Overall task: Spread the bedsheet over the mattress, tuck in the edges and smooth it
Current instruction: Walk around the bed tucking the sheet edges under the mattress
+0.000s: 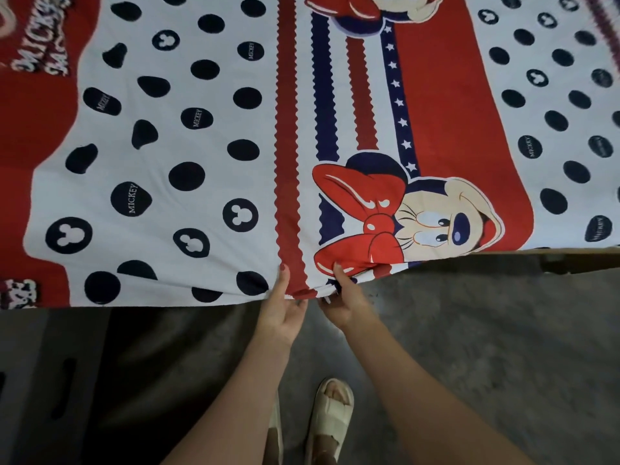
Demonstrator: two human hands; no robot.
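Observation:
A bedsheet (208,146) printed with red panels, dark dots and a cartoon mouse with a red bow lies spread over the bed, covering the mattress, which is hidden. Its near edge hangs over the bed's side in front of me. My left hand (283,312) grips that hanging edge at the red zigzag stripe, thumb on top. Close beside it, my right hand (345,297) pinches the same edge just below the red bow, bunching the cloth slightly between the two hands.
A grey concrete floor (486,330) lies below the sheet's edge. A strip of the wooden bed frame (570,260) shows at the right where the sheet is lifted. My feet in pale sandals (330,421) stand close to the bed. A dark shadowed area sits at lower left.

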